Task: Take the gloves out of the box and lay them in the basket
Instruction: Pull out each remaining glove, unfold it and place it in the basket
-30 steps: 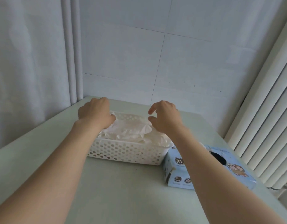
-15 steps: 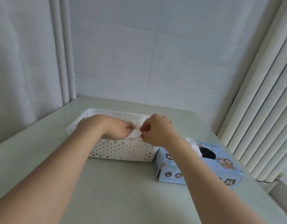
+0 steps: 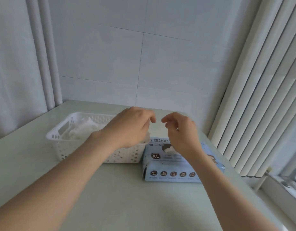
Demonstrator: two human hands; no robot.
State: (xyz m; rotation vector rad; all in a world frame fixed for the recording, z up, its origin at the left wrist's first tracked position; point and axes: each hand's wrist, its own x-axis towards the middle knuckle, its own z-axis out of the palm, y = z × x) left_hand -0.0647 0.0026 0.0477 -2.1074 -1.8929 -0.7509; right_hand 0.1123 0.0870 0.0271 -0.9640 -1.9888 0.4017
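Table (image 3: 110, 197): gloves (image 3: 82, 130) in basket (image 3: 60, 142), just left of left hand (image 3: 132, 127).

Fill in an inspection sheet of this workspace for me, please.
Surface: pale green table.
Job's things: white basket on the left holds white gloves; blue box sits right beside it, with a glove showing in its opening.
Clutter: nothing seen.
Grippers: left hand hovers over the basket and right hand over the box, fingers curled; whether either holds anything is unclear.
Cables: nothing seen.
Surroundings: tiled wall behind, curtain on the left, white slats on the right.
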